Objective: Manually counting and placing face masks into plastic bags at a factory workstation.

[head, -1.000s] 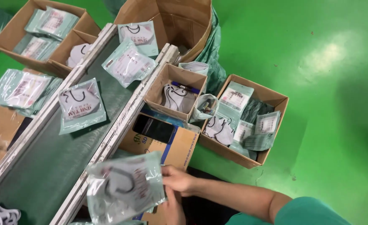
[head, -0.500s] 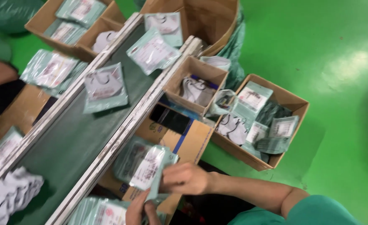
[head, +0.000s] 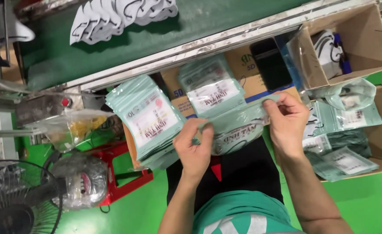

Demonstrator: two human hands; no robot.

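Pouch (head: 238, 125), teal and sealed, is pinched shut at both ends by left hand (head: 195, 149) and right hand (head: 288, 123), beside stacked pouches (head: 150, 119).

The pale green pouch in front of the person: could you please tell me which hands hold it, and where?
Both: the left hand pinches the pale green pouch at its left end, the right hand at its right end.

Packet (head: 238, 125) between left hand (head: 194, 149) and right hand (head: 287, 123); packet stacks (head: 150, 119) left and behind; conveyor (head: 191, 21) beyond, masks (head: 121, 15) on it; boxes (head: 364, 39) right; fan (head: 13, 203) far left
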